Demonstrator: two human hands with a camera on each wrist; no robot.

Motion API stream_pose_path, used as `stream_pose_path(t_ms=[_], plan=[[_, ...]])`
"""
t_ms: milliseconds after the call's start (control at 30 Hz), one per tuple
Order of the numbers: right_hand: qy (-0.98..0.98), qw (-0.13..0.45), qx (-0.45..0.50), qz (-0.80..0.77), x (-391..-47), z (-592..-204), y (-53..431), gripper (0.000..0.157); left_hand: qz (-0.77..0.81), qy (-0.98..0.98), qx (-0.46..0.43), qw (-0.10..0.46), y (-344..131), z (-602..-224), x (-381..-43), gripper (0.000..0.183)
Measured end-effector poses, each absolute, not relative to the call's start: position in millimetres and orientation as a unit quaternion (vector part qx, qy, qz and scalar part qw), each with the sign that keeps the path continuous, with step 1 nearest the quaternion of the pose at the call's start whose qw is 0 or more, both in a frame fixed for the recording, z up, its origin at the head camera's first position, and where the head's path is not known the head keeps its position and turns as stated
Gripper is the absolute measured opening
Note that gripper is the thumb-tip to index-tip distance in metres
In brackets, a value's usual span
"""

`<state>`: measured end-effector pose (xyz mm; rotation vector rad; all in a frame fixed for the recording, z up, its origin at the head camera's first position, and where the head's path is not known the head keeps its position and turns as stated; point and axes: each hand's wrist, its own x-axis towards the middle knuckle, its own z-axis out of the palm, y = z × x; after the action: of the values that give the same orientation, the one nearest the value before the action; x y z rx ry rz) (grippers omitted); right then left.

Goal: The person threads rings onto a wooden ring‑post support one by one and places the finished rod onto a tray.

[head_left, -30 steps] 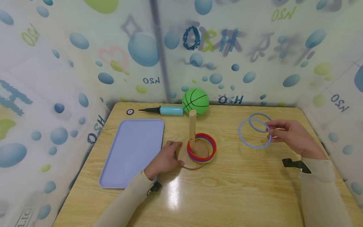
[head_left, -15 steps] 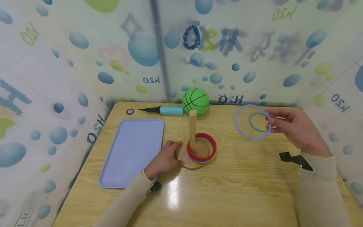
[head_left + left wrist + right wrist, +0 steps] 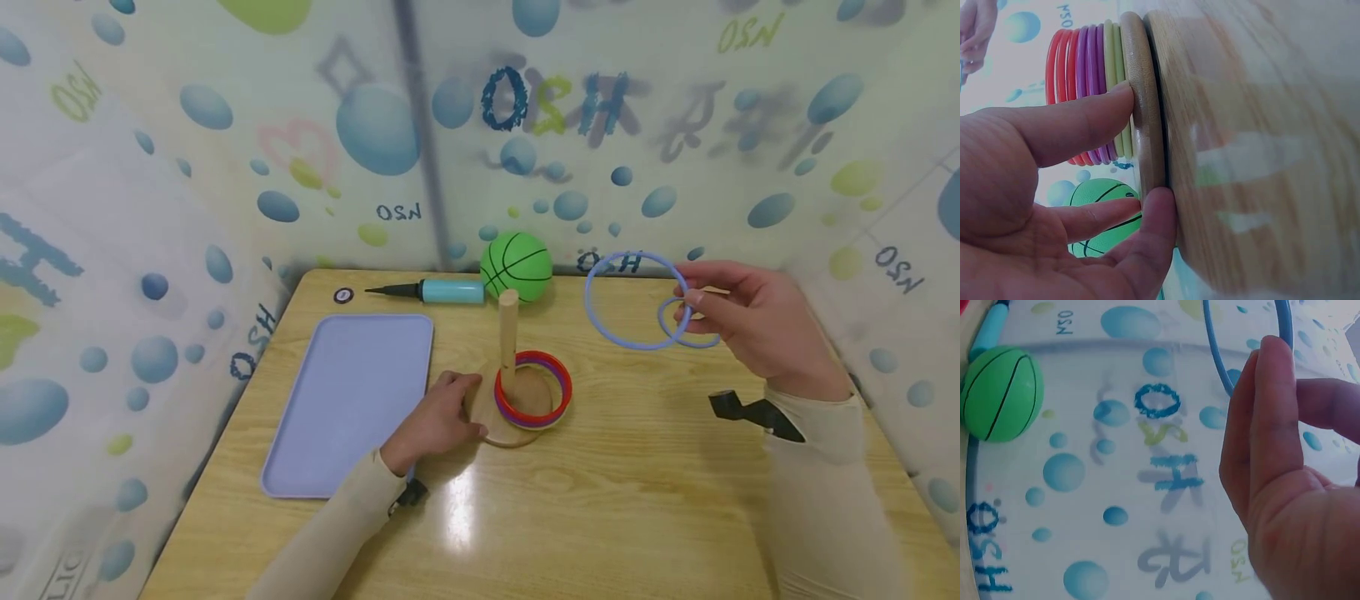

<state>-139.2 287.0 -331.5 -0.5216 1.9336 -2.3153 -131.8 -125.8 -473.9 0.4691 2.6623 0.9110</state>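
My left hand [image 3: 438, 421] grips the rim of a round wooden base [image 3: 1146, 112], thumb on one side and fingers on the other. A wooden peg [image 3: 508, 342] stands up from this base. Stacked red, purple and yellow rings [image 3: 1091, 62] sit around the peg on the base. My right hand [image 3: 750, 321] pinches a blue ring [image 3: 587, 296] between thumb and fingers, raised above the table's right side. A second blue ring [image 3: 702, 344] lies on the table behind that hand, partly hidden by it.
A lilac tray [image 3: 352, 400] lies left of the base. Along the back are a green ball [image 3: 517, 265], a blue hand pump [image 3: 453, 291] and a small dark disc [image 3: 343, 295]. A patterned curtain [image 3: 645, 133] surrounds the wooden table [image 3: 637, 500].
My right hand has lifted the blue ring and carried it up and left, away from the other blue ring. My left hand stays on the wooden base.
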Motion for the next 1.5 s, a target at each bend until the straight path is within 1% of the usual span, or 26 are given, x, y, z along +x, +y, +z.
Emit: stream_pose_path(t_ms=[200,333,500,767,1167,1400,1500], plan=[[0.588,0.039,-0.195,-0.784,-142,-328,261,0.035,0.32,0.923,0.162,0.142,-125,-475,-131,0.085],[0.586,0.031,-0.193,-0.786,-143,-325,244,0.035,0.32,0.923,0.162,0.142,-125,-476,-131,0.085],[0.596,0.036,-0.195,-0.778,-146,-322,224,0.034,0.322,0.922,0.164,0.139,-125,-477,-131,0.085],[0.611,0.075,-0.198,-0.762,-154,-327,195,0.029,0.322,0.921,0.17,0.135,-126,-475,-131,0.084],[0.624,0.13,-0.157,-0.754,-165,-355,173,0.028,0.322,0.921,0.171,0.135,-126,-475,-131,0.084],[0.645,0.146,-0.115,-0.741,-166,-372,171,0.025,0.321,0.921,0.173,0.136,-126,-474,-130,0.085],[0.65,0.154,-0.1,-0.737,-167,-383,172,0.027,0.323,0.921,0.169,0.138,-126,-474,-131,0.085]])
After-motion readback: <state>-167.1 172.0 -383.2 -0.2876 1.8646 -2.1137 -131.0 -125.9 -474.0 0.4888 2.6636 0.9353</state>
